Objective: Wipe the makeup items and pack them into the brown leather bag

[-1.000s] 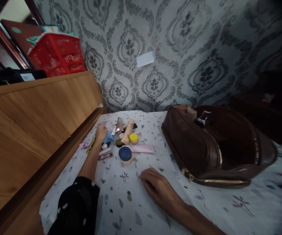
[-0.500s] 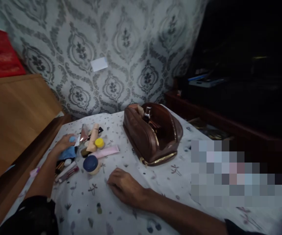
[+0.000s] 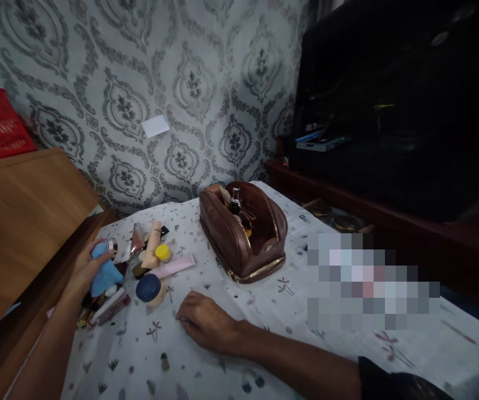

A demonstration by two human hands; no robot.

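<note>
My left hand (image 3: 84, 265) is closed on a blue cloth (image 3: 108, 276), with a small round jar (image 3: 113, 248) at its fingertips, partly covered by the cloth. Around it lie a peach tube (image 3: 152, 244), a clear-and-pink tube (image 3: 137, 239), a yellow-lidded jar (image 3: 163, 253), a pale pink tube (image 3: 176, 265) and a jar with a dark blue lid (image 3: 148, 288). Lip gloss tubes (image 3: 114, 308) lie below the cloth. Loosely curled, my right hand (image 3: 206, 319) rests on the patterned sheet with nothing visible in it. Beyond it a brown toiletry bag (image 3: 226, 233) stands unzipped, a silver-capped bottle (image 3: 236, 197) inside.
At the left rises a wooden panel (image 3: 26, 205) with a red bag (image 3: 0, 122) on top. Patterned wallpaper (image 3: 193, 83) backs the white sheet (image 3: 197, 366). A dark screen (image 3: 389, 122) stands on the right, and a blurred-out patch (image 3: 368, 283) covers part of the sheet.
My left hand has lifted the blue cloth and the small jar slightly, and more of both shows. My right hand stays in place. The view has shifted a little to the right.
</note>
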